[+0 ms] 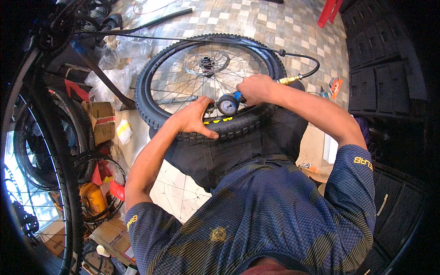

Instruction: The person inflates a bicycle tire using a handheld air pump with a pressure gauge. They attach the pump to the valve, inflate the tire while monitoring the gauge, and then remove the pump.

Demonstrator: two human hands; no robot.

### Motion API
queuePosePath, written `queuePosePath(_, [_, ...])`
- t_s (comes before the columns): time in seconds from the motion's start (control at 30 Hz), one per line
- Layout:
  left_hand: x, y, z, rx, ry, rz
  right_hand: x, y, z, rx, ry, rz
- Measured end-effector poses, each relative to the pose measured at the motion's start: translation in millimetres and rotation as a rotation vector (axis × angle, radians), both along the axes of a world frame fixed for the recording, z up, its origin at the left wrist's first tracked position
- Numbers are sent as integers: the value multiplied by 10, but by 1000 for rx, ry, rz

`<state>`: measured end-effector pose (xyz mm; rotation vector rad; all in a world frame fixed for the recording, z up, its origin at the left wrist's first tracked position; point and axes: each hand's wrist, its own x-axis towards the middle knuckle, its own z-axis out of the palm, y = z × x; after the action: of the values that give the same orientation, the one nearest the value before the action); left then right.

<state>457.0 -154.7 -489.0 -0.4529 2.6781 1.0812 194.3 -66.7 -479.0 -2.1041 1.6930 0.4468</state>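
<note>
A bicycle wheel (160, 58) with a knobby black tire lies tilted across my lap, spokes and brake disc facing up. My right hand (256, 89) is wrapped round a blue tire inflator (239, 97) with a round pressure gauge (228, 105). A black air hose (314, 61) joins it through a brass fitting (288, 80). On the wheel's near side, my left hand (195, 117) straddles the tire, thumb on the tread and fingers at the inner rim. By those fingertips sits a small metal piece (210, 108), partly hidden; whether it is the valve or the inflator's end, I cannot tell.
At the left stands a bicycle (68, 183), with more tires (75, 133) behind it. Clear plastic bags (112, 82) and a cardboard box (101, 123) lie beyond my left arm. Black storage cases (378, 87) line the right side. A dark bar (167, 19) rests on the tiled floor.
</note>
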Motion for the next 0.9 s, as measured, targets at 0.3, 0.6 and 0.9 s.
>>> queuePosePath(0.3, [-1,5,-1,9,-11,13,23,-13,92,34,9,7])
queuePosePath(0.6, [1,-5,-23,4,-2,6,12,16,14,-25,-12,-6])
queuePosePath(0.9, [-10,9,21,3,-3,10,32,33,64,-33,-4,-1])
